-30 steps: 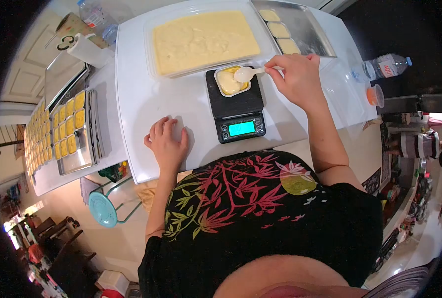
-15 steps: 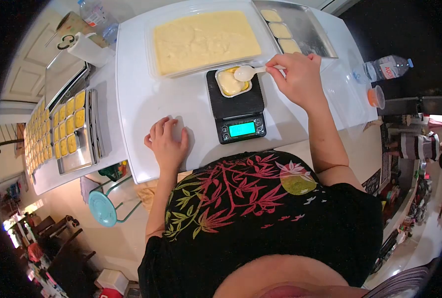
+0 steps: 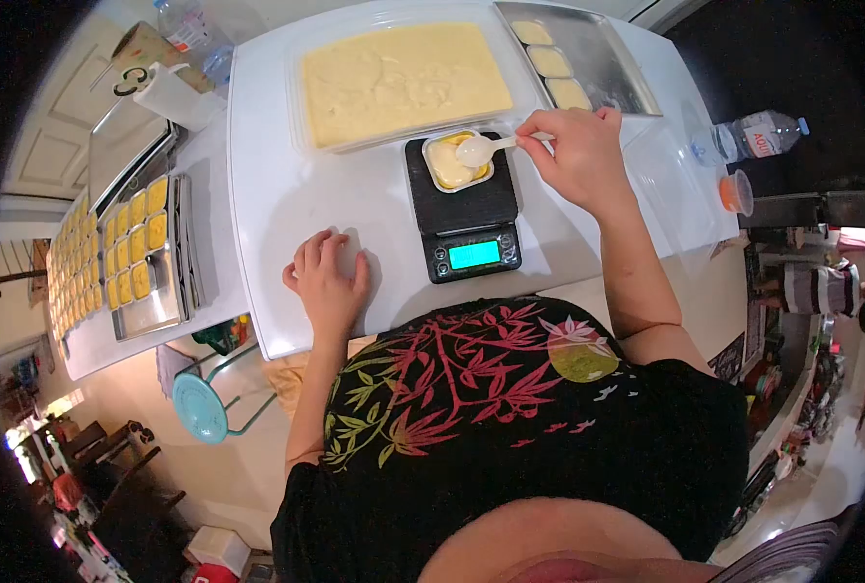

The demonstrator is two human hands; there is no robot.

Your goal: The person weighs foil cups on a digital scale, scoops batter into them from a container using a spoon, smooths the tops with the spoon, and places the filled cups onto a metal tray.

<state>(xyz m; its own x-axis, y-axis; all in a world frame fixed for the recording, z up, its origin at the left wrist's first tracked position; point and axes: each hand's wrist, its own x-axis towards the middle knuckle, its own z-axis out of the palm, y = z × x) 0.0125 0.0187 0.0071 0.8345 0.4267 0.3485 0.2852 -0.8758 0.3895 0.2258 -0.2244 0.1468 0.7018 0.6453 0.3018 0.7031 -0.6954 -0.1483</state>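
Now | right hand [image 3: 576,155] pinching spoon [image 3: 475,150] | left hand [image 3: 327,277] loosely spread | bottle [image 3: 764,136] reads "AQU"

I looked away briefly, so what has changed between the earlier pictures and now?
Only a little: the spoon in the right hand has shifted slightly left and toward the person at the small cup. Nothing was taken hold of or let go. The left hand stays on the table, and the cup stays on the scale.

Your counter [image 3: 287,214] reads bright; soft shadow by left hand [image 3: 327,282], scale display [image 3: 475,255] washed out, fisheye edges, black corners.
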